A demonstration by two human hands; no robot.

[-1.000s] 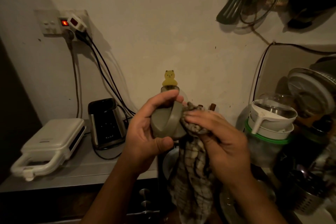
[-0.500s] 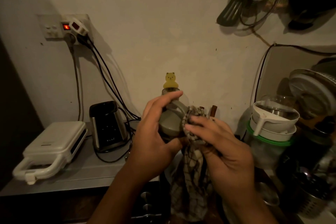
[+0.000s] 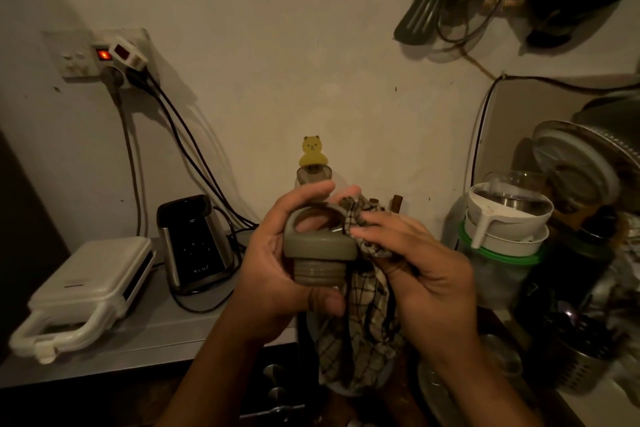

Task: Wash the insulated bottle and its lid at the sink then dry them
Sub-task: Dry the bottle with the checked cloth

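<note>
Grey surface [image 3: 166,333]: extends left of and below the olive-green plastic screw lid with loop handle [image 3: 320,246], which is held in mid-air.

White plastic sandwich maker [image 3: 86,288]: far left of the lid, on the surface, closed.

Container stack right of the lid: a white plastic jug [image 3: 509,215], steel showing inside, seated on a clear tub with a green rim [image 3: 498,255]. The tub's contents cannot be made out.

Black and steel appliance [image 3: 194,246]: left of the lid, with cords behind it.

Perforated steel utensil holder [image 3: 581,360]: lower right of the lid, holding dark utensils, blurred.

Brown checked cloth [image 3: 360,333]: hangs below the lid.

Left hand [image 3: 273,274]: fingers curled round the lid, thumb beneath its threaded neck, which points down.

Right hand [image 3: 422,267]: pinches the cloth against the lid's right edge.

Yellow bear figure [image 3: 311,151]: above and behind the lid.
</note>
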